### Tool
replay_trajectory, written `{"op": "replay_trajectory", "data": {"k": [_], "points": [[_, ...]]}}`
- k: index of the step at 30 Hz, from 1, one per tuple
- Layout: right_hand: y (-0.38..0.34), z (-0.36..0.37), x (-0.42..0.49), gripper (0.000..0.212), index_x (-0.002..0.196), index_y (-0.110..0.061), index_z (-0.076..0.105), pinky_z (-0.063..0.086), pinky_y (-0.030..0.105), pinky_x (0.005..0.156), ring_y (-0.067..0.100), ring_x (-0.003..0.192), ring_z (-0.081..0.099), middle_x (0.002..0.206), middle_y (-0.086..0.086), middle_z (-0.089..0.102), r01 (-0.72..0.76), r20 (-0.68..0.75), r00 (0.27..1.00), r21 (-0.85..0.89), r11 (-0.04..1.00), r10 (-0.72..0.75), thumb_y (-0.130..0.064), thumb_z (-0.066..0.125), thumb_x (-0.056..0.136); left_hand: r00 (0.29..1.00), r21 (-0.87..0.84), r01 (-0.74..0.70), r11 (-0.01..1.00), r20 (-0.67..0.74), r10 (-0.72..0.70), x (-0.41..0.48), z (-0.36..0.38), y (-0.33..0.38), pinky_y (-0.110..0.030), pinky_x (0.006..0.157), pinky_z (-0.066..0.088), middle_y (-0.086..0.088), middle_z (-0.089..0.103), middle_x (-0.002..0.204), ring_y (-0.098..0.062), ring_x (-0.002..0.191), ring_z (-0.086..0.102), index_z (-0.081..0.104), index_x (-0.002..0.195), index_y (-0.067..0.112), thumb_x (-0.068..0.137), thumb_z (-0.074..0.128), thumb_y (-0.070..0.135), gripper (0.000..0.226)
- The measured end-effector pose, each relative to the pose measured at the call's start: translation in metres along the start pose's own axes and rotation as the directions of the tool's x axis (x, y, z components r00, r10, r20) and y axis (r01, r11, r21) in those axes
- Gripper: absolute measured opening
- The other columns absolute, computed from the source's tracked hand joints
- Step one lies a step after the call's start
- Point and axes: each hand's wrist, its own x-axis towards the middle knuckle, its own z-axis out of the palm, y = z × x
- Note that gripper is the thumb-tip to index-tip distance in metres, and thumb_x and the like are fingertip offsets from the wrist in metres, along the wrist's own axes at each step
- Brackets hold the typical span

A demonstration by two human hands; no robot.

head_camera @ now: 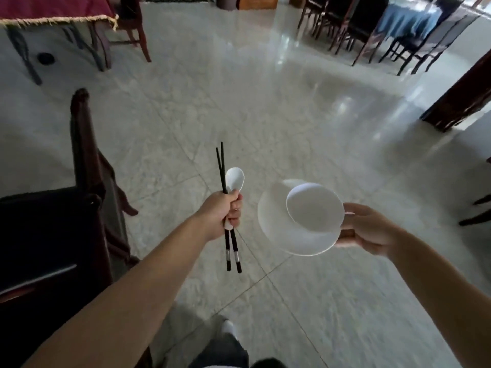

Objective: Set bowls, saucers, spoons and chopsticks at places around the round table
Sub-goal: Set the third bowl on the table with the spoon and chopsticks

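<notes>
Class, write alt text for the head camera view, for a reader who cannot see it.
Over a pale tiled floor, a person's left hand grips black chopsticks and a white spoon, while the right hand holds a white bowl on a white saucer. Dark wooden chairs stand at the left and far right.

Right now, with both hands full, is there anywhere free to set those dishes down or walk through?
No bare tabletop shows. The tiled floor lies open ahead, between the dark chair at left and the wooden post at right. Chairs crowd the blue-clothed table; the red-clothed table shows only its edge.
</notes>
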Motion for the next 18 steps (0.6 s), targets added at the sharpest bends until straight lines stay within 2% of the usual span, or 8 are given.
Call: {"op": "replay_trajectory", "data": {"k": [3, 7, 12, 15, 18], "points": [[-0.059, 0.027, 0.078, 0.031, 0.119, 0.002, 0.061, 0.060, 0.040, 0.059, 0.032, 0.079, 0.074, 0.104, 0.023, 0.070, -0.015, 0.054, 0.998, -0.045, 0.999, 0.017, 0.012, 0.052, 0.091, 0.997, -0.029, -0.040, 0.999, -0.062, 0.038, 0.039, -0.028, 0.057, -0.019, 0.035, 0.027, 0.007, 0.038, 0.050, -0.007, 0.039, 0.029, 0.049, 0.083, 0.013, 0.106, 0.037, 0.019, 0.027], [-0.144, 0.074, 0.189, 0.030, 0.115, -0.001, 0.063, 0.060, 0.038, 0.057, 0.029, 0.075, 0.075, 0.090, 0.017, 0.075, 0.001, 0.188, 0.982, -0.076, 0.997, 0.014, 0.012, 0.053, 0.090, 0.978, -0.049, -0.094, 0.994, -0.193, 0.083, 0.097, -0.077, 0.132, -0.015, 0.033, 0.021, 0.006, 0.036, 0.047, -0.006, 0.034, 0.027, 0.048, 0.083, 0.010, 0.106, 0.036, 0.016, 0.026], [-0.237, 0.144, 0.341, 0.030, 0.113, 0.001, 0.062, 0.061, 0.041, 0.060, 0.034, 0.077, 0.074, 0.097, 0.024, 0.070, 0.061, 0.349, 0.937, -0.139, 0.988, -0.009, 0.015, 0.049, 0.090, 0.934, -0.030, -0.132, 0.991, -0.338, 0.114, 0.188, -0.130, 0.225, -0.013, 0.032, 0.019, 0.008, 0.034, 0.048, -0.005, 0.033, 0.026, 0.048, 0.081, 0.013, 0.105, 0.047, 0.029, 0.029], [-0.304, 0.190, 0.430, 0.026, 0.105, 0.001, 0.063, 0.060, 0.040, 0.057, 0.034, 0.073, 0.073, 0.091, 0.024, 0.070, 0.102, 0.409, 0.912, -0.209, 0.973, -0.008, 0.017, 0.048, 0.089, 0.886, -0.017, -0.142, 0.990, -0.449, 0.120, 0.239, -0.153, 0.291, -0.013, 0.032, 0.020, 0.008, 0.035, 0.048, -0.006, 0.034, 0.027, 0.047, 0.079, 0.015, 0.102, 0.051, 0.039, 0.034], [-0.381, 0.241, 0.505, 0.024, 0.099, 0.001, 0.064, 0.060, 0.042, 0.063, 0.036, 0.076, 0.071, 0.090, 0.023, 0.069, 0.140, 0.466, 0.885, -0.286, 0.948, 0.010, 0.018, 0.049, 0.089, 0.849, 0.001, -0.149, 0.989, -0.513, 0.128, 0.279, -0.180, 0.363, -0.015, 0.033, 0.020, 0.009, 0.035, 0.047, -0.007, 0.036, 0.027, 0.046, 0.075, 0.017, 0.100, 0.052, 0.043, 0.037]]}}
